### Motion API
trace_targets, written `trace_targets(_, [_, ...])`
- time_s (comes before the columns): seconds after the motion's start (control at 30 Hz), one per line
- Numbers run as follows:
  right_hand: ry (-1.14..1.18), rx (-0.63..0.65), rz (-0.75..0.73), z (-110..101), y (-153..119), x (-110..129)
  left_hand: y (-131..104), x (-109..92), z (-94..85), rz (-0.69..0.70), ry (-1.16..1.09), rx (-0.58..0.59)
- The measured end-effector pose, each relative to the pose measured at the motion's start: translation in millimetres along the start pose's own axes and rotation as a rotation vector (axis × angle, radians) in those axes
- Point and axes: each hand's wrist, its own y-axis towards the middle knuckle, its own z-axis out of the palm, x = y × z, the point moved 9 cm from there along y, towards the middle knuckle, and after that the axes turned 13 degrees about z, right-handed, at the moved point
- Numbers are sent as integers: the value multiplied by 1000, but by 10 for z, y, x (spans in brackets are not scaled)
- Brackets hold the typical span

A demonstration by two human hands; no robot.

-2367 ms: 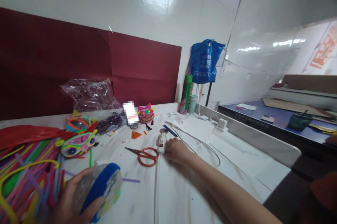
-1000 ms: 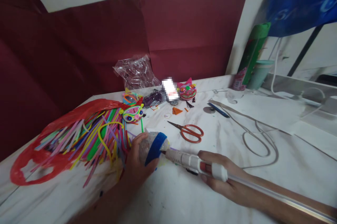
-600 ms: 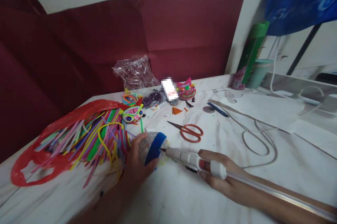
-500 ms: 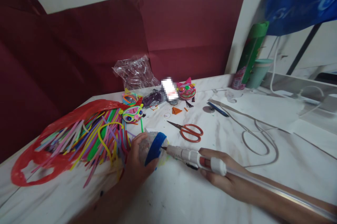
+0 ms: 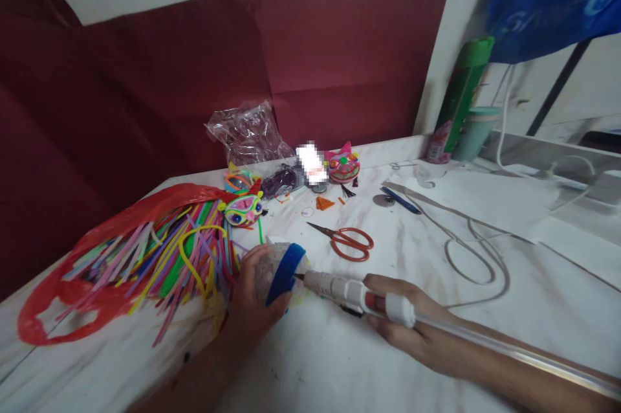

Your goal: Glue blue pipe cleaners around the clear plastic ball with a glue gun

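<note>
Far left: red bag [image 5: 160, 194] open on the tabletop [image 5: 330, 371], coloured strips [image 5: 160, 264] sticking out, small figure [image 5: 244, 211] at their upper end. Then left hand [image 5: 257, 293]: curled round the clear ball [image 5: 268, 268], thumb by the lower end of its blue band [image 5: 287, 269]. Ball is right of the strips; can't tell if it rests on the tabletop. Glue gun [image 5: 339, 290] points left, nozzle [image 5: 299, 276] at the band's right edge; contact too fine to call. Scissors [image 5: 350, 245] lie beyond. Right hand [image 5: 420, 338]: wrapped round the glue gun, trigger finger hidden, glue stick [image 5: 528, 356] trailing back over the forearm. Farther right: blue cutter [image 5: 400, 200], cable [image 5: 508, 277], can [image 5: 463, 99], cup [image 5: 478, 131]. My read on the step: gluing along the band's edge. Next move calls for a firm ball, steady nozzle, fingertips clear of it.
</note>
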Motion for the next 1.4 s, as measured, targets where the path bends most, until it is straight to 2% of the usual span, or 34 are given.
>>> trace_targets(0.17, [-2, 26, -4, 8, -1, 32, -6, 25, 3, -9, -29, -1])
trace_targets(0.37, [14, -16, 4, -27, 9, 31, -11, 73, 3, -43, -58, -12])
trace_targets(0.53, [-4, 23, -27, 21, -1, 77, -17, 92, -14, -50, -40, -35])
trace_targets(0.73, [43, -11, 34, -30, 9, 0, -8, 82, -6, -43, -43, -18])
trace_targets(0.93, [34, 5, 8, -8, 5, 28, -8, 79, -5, -57, -37, -17])
trace_targets(1.1, [77, 8, 44, -23, 10, 7, -21, 106, 7, -60, -52, -11])
trace_targets(1.4, [10, 20, -18, 45, 0, 35, -5, 78, -14, -117, -35, -10])
